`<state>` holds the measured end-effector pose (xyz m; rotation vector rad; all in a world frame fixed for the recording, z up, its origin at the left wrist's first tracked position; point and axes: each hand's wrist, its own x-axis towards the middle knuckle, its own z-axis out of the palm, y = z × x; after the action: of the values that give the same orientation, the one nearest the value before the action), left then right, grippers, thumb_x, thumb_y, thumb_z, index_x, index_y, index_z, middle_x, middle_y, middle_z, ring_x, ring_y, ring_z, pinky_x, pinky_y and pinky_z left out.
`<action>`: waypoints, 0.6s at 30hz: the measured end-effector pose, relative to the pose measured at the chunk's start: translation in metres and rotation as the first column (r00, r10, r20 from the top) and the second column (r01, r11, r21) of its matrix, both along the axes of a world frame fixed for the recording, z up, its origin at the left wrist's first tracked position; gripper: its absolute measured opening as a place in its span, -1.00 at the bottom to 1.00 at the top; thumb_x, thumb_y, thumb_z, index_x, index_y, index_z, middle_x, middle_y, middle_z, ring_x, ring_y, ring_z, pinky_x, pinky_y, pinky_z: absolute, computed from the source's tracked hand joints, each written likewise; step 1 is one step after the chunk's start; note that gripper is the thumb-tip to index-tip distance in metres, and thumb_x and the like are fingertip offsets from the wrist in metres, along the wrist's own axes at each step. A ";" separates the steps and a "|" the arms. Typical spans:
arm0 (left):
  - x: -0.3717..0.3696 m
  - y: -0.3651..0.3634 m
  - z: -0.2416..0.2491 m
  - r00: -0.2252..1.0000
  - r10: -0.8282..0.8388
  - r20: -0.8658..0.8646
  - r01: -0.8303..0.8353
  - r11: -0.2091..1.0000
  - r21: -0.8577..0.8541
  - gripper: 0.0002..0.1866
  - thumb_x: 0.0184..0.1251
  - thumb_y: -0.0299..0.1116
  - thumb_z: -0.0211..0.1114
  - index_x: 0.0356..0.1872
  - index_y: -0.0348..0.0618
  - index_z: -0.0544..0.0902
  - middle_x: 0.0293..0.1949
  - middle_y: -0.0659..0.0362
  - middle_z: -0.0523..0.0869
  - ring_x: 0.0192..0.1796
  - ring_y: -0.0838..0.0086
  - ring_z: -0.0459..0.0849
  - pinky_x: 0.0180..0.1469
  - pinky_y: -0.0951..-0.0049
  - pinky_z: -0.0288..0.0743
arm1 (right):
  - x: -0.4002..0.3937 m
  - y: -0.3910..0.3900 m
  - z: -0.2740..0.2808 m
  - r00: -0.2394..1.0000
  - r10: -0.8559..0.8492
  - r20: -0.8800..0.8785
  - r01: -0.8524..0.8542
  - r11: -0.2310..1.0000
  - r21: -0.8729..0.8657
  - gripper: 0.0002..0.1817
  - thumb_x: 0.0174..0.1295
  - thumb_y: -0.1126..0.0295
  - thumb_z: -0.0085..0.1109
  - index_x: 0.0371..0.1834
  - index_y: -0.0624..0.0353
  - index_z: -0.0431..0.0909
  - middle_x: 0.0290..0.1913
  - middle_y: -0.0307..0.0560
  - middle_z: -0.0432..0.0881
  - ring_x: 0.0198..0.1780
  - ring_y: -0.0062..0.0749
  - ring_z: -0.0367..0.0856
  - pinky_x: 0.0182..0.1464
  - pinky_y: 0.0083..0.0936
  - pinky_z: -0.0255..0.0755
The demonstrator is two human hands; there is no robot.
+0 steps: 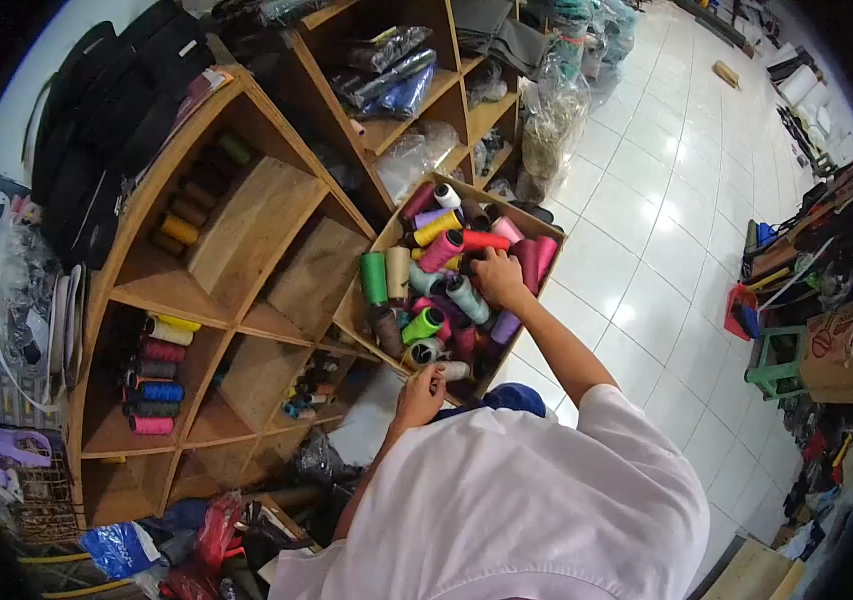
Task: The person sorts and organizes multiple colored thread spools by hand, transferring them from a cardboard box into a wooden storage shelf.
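Observation:
A cardboard box [559, 230] is full of thread spools in many colours, lying and standing at mixed angles. My right hand [499, 279] reaches over the box's right half, fingers apart and touching spools beside a red spool [486, 241] and a dark maroon spool [526, 262]. At the near edge, my left hand [421, 396] has its fingers closed on the end of a pale grey spool [455, 371]. Close to that hand lie a silvery spool [427, 350] and a bright green spool [424, 324]. The right fingertips are partly hidden among the spools.
Wooden cubby shelves [237, 325] stand on the left, with rows of spools such as a blue one [159, 391]. Plastic-wrapped goods [397, 80] fill the shelf behind. White floor tiles [647, 270] run along the right, past a green stool [777, 362] and a carton [836, 365].

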<state>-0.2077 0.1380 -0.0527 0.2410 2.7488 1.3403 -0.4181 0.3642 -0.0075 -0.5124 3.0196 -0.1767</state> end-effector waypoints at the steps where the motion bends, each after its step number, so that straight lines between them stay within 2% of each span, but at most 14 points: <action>1: -0.011 0.012 0.041 0.995 0.070 0.072 -0.071 0.997 0.006 -0.83 0.37 -0.36 0.22 -0.12 -0.13 0.70 -0.22 -0.04 0.66 -0.13 0.07 0.70 -0.06 0.18 0.57 | 0.002 0.000 0.000 1.000 -0.001 -0.014 0.001 1.000 -0.002 -0.69 0.19 0.26 0.21 0.02 -0.14 0.65 0.09 0.04 0.53 0.15 -0.03 0.56 0.07 -0.08 0.51; 2: -0.026 0.023 0.072 0.981 0.138 0.136 -0.141 0.990 0.005 -0.84 0.35 -0.37 0.24 -0.12 -0.14 0.68 -0.38 -0.02 0.70 -0.25 0.08 0.73 -0.16 0.18 0.59 | 0.003 0.001 -0.002 1.000 -0.019 -0.017 0.019 1.000 -0.022 -0.70 0.16 0.27 0.23 -0.01 -0.12 0.66 0.06 0.04 0.54 0.12 -0.03 0.57 0.06 -0.09 0.52; 3: -0.040 0.032 0.084 0.972 0.095 -0.214 -0.109 0.993 -0.055 -0.87 0.33 -0.43 0.28 -0.16 -0.18 0.67 -0.71 0.11 0.51 -0.55 0.18 0.64 -0.40 0.21 0.51 | 0.003 -0.001 -0.002 0.999 -0.041 -0.020 0.040 0.998 -0.046 -0.71 0.14 0.29 0.24 -0.03 -0.11 0.66 0.04 0.04 0.55 0.10 -0.02 0.59 0.05 -0.09 0.52; 6: -0.085 0.051 0.109 0.992 0.027 -0.122 -0.034 0.998 -0.057 -0.84 0.34 -0.41 0.25 -0.12 -0.18 0.64 -0.44 0.00 0.69 -0.34 0.08 0.72 -0.26 0.13 0.58 | 0.017 -0.002 0.011 0.997 -0.071 -0.019 0.068 0.991 -0.117 -0.77 0.13 0.32 0.25 -0.13 -0.03 0.67 -0.05 0.01 0.59 0.00 -0.09 0.66 -0.03 -0.09 0.56; 8: -0.112 0.057 0.094 0.900 -0.029 -0.435 0.069 0.995 0.076 -0.84 0.33 -0.46 0.28 -0.10 -0.21 0.64 -0.43 0.07 0.63 -0.56 0.27 0.56 -0.45 0.32 0.43 | 0.029 0.002 0.016 0.992 -0.093 -0.079 0.075 0.975 -0.208 -0.77 0.08 0.31 0.31 -0.16 0.01 0.66 -0.03 0.01 0.59 -0.06 -0.09 0.69 -0.08 -0.06 0.55; 9: -0.117 0.059 0.095 0.897 -0.036 -0.440 0.078 0.994 0.078 -0.84 0.33 -0.46 0.28 -0.10 -0.21 0.64 -0.43 0.07 0.63 -0.56 0.27 0.56 -0.45 0.32 0.43 | 0.037 0.006 0.024 0.989 -0.108 -0.097 0.078 0.959 -0.271 -0.75 0.04 0.33 0.36 -0.17 0.03 0.65 -0.02 0.01 0.59 -0.06 -0.09 0.69 -0.09 -0.05 0.55; 10: -0.122 0.059 0.096 0.938 -0.063 -0.341 0.089 0.994 0.060 -0.83 0.32 -0.48 0.26 -0.10 -0.24 0.63 -0.29 0.02 0.65 -0.38 0.18 0.63 -0.35 0.27 0.50 | 0.045 0.012 0.030 0.988 -0.117 -0.102 0.086 0.959 -0.269 -0.75 0.04 0.33 0.36 -0.17 0.03 0.65 -0.02 0.01 0.59 -0.06 -0.09 0.69 -0.09 -0.05 0.55; 11: -0.127 0.060 0.097 0.967 -0.088 -0.238 0.101 0.994 0.043 -0.82 0.31 -0.49 0.23 -0.10 -0.27 0.62 -0.16 -0.03 0.68 -0.20 0.10 0.70 -0.25 0.22 0.58 | 0.052 0.018 0.035 0.978 -0.175 -0.115 0.108 0.892 -0.439 -0.71 0.01 0.34 0.41 -0.17 0.08 0.63 -0.05 0.01 0.60 -0.09 -0.08 0.68 -0.08 -0.06 0.55; 12: -0.134 0.063 0.100 0.969 -0.082 -0.231 0.106 0.990 0.091 -0.81 0.30 -0.52 0.23 -0.08 -0.27 0.62 -0.15 -0.01 0.67 -0.22 0.11 0.70 -0.26 0.27 0.57 | 0.057 0.024 0.037 0.965 -0.233 -0.120 0.118 0.796 -0.593 -0.66 -0.03 0.35 0.46 -0.18 0.13 0.60 -0.07 0.01 0.61 -0.12 -0.07 0.67 -0.08 -0.08 0.55; 13: -0.141 0.066 0.104 0.971 -0.094 -0.219 0.113 0.991 0.072 -0.82 0.28 -0.53 0.24 -0.10 -0.27 0.63 -0.16 -0.01 0.69 -0.21 0.13 0.70 -0.27 0.31 0.57 | 0.060 0.033 0.028 0.963 -0.241 -0.125 0.123 0.798 -0.591 -0.66 -0.03 0.35 0.46 -0.18 0.13 0.60 -0.07 0.01 0.61 -0.12 -0.07 0.67 -0.08 -0.08 0.55; 15: -0.173 0.072 0.077 0.894 -0.150 -0.423 0.191 0.980 0.057 -0.70 0.32 -0.54 0.24 0.07 -0.25 0.57 -0.08 0.04 0.70 -0.44 0.46 0.68 -0.37 0.45 0.53 | 0.069 0.047 0.012 0.931 -0.331 -0.156 0.037 0.510 -0.859 -0.59 -0.01 0.34 0.53 -0.16 0.22 0.54 -0.16 -0.02 0.61 -0.18 -0.19 0.65 -0.11 -0.23 0.57; 16: -0.188 0.079 0.071 0.893 -0.153 -0.424 0.196 0.979 0.060 -0.70 0.32 -0.54 0.24 0.07 -0.25 0.57 -0.08 0.04 0.70 -0.44 0.46 0.68 -0.37 0.45 0.53 | 0.081 0.048 0.006 0.912 -0.369 0.179 0.274 0.222 -0.936 -0.68 0.15 0.31 0.50 -0.22 0.17 0.53 -0.16 -0.13 0.64 -0.22 -0.40 0.61 -0.14 -0.44 0.54; 17: -0.204 0.089 0.065 0.972 -0.085 -0.218 0.137 0.962 0.235 -0.62 0.33 -0.55 0.23 0.17 -0.22 0.50 -0.02 0.01 0.71 -0.37 0.44 0.71 -0.33 0.41 0.57 | 0.091 0.050 0.001 0.911 -0.373 0.178 0.275 0.225 -0.935 -0.68 0.15 0.31 0.50 -0.22 0.17 0.53 -0.16 -0.13 0.64 -0.22 -0.40 0.61 -0.14 -0.44 0.54; 18: -0.220 0.099 0.057 0.999 -0.047 0.009 0.039 0.921 0.388 -0.54 0.34 -0.55 0.23 0.27 -0.18 0.42 0.03 -0.02 0.71 -0.31 0.43 0.75 -0.29 0.37 0.61 | 0.101 0.055 -0.006 0.872 -0.357 0.336 0.366 0.018 -0.930 -0.67 0.18 0.28 0.49 -0.20 0.13 0.49 -0.14 -0.11 0.64 -0.18 -0.41 0.64 -0.13 -0.45 0.56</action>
<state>-0.4273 0.2373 0.0046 0.3064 2.4196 1.8557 -0.3170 0.4187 -0.0140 0.3554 2.3630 -2.3192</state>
